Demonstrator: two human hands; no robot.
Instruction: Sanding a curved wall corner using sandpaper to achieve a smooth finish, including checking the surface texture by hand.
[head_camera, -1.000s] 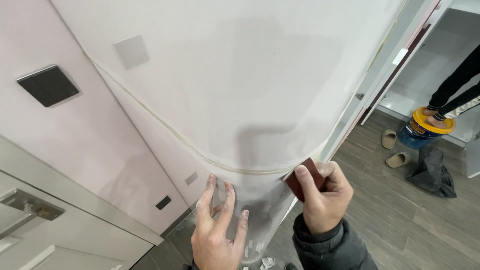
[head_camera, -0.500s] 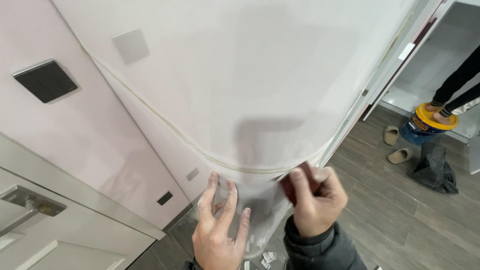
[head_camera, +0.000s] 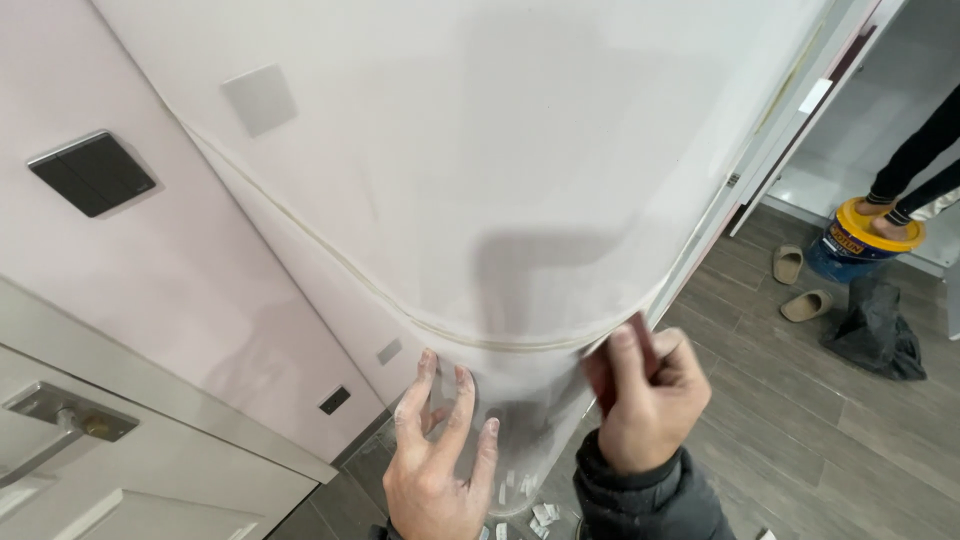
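Note:
A white curved wall column (head_camera: 520, 150) fills the middle of the view, with a thin seam line running across it low down. My left hand (head_camera: 435, 455) rests flat on the column below the seam, fingers spread. My right hand (head_camera: 645, 400) grips a small dark red sanding block (head_camera: 600, 372) and presses it against the column's right edge, just under the seam. Most of the block is hidden by my fingers.
A dark wall switch (head_camera: 92, 173) and a door handle (head_camera: 60, 425) are on the left wall. Another person's feet stand on a blue and yellow paint bucket (head_camera: 855, 240) at right, near two slippers (head_camera: 795, 285) and a black bag (head_camera: 870, 325). Paper scraps (head_camera: 535, 510) lie on the wooden floor.
My right hand with the block has slid a little left and up along the column's edge. My left hand stays spread on the surface.

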